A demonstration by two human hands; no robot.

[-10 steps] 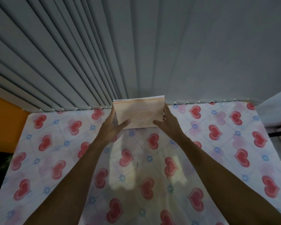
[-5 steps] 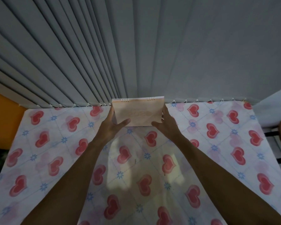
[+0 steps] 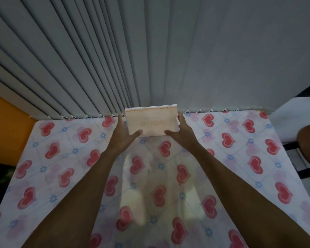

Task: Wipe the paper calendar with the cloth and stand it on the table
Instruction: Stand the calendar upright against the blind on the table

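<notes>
Calendar (image 3: 151, 122) at 12 o'clock on table (image 3: 61, 158): light, stiff, tippy. Left hand (image 3: 122, 135) and right hand (image 3: 183, 133) half-open, gripping side edges; best held there, low.

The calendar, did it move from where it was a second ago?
No. The calendar stays at the table's far edge, against the blinds, between the left hand and right hand.

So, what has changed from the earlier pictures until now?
Very little. Both hands still hold the paper calendar upright at the far edge of the table, in front of the blinds: left hand at its left side, right hand at its right. Nothing was let go. No cloth is visible.
</notes>
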